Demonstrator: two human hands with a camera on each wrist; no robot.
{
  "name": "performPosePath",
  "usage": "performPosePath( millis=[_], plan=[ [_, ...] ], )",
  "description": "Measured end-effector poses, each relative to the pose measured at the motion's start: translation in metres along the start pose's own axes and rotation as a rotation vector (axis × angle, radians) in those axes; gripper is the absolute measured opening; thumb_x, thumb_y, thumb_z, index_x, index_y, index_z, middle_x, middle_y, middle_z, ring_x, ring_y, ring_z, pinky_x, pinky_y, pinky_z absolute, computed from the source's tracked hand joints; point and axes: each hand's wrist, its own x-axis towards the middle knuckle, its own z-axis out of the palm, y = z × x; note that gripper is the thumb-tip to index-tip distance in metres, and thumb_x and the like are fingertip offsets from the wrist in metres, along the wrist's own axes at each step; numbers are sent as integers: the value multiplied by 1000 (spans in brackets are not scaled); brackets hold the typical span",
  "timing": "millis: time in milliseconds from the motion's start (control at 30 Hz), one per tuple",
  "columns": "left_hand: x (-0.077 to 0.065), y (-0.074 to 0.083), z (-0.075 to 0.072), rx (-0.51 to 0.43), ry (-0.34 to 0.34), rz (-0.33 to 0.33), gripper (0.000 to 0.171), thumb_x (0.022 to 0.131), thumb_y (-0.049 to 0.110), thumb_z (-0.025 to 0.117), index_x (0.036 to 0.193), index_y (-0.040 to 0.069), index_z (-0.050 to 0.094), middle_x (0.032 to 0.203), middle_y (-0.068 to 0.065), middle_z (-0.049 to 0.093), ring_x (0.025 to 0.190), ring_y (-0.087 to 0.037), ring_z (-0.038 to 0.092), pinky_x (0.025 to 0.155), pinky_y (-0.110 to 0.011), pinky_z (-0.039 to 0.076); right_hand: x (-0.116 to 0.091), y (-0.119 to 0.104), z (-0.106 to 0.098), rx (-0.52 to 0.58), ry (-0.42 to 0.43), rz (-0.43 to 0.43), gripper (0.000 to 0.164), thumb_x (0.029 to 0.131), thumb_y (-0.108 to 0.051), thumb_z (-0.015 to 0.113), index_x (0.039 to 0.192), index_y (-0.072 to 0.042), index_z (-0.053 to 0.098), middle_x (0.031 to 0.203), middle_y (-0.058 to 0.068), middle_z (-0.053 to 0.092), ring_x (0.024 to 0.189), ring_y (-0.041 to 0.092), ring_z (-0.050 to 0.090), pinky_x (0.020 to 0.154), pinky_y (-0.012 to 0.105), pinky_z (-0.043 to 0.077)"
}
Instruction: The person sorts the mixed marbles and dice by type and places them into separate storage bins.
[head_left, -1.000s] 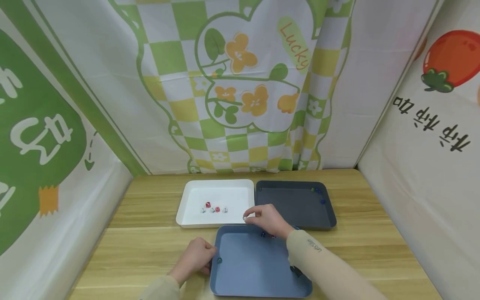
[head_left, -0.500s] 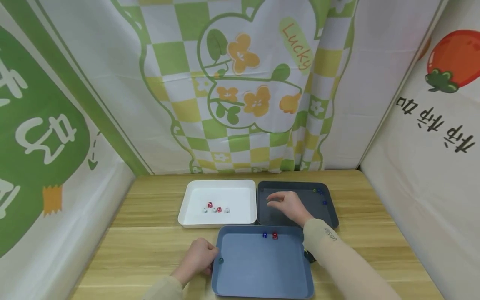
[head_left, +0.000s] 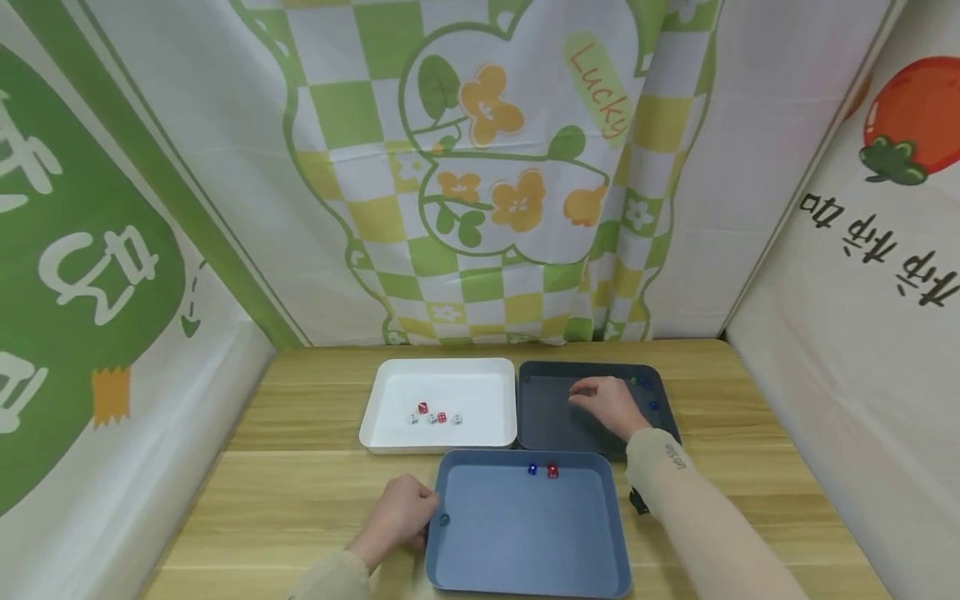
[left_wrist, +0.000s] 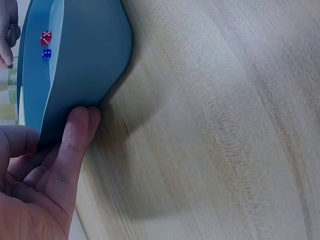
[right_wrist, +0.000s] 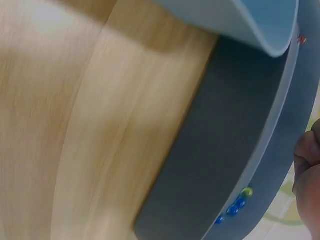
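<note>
My left hand [head_left: 401,512] grips the left rim of a blue tray [head_left: 525,542]; in the left wrist view, thumb and fingers pinch its wall from both sides. Inside this tray lie a blue die [head_left: 532,470] and a red die [head_left: 552,471] by the far wall, plus a green marble [head_left: 444,520] at the left wall. Over the dark grey tray [head_left: 551,429] is my right hand [head_left: 611,406], thumb and index fingertips brought together around a small glassy piece, mostly hidden now. Blue marbles [right_wrist: 232,210] and a yellow-green marble [right_wrist: 247,191] sit near that tray's right end.
A white tray [head_left: 442,448] stands left of the dark one, holding red dice [head_left: 422,407] and clear dice [head_left: 457,419]. All three trays stand close together on the wooden table [head_left: 300,467]. Printed curtains [head_left: 517,300] enclose the table's back and sides.
My right hand has moved right from the white tray's near right corner to above the dark grey tray, uncovering the blue and red dice. My left hand keeps its hold on the blue tray.
</note>
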Motion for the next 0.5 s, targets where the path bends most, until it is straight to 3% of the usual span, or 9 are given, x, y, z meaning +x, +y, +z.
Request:
performPosePath(
  millis=[267,500],
  plan=[
    [-1,1,0,2,6,10,32,89,3,55,58,1,63,55,-6,64,48,-15,65,49,-31,59,0,9,-7,-57,14,12,27,97,-21,70,117,-5,75,124,17,71,109,35,67,90,52,56],
    [-1,-1,0,2,3,10,33,90,4,56,57,1,62,51,-3,62,47,-15,65,48,-31,59,1,13,-7,-114,11,39,26,96,-20,71,116,-4,76,123,18,71,114,39,66,96,54,53]
  ],
)
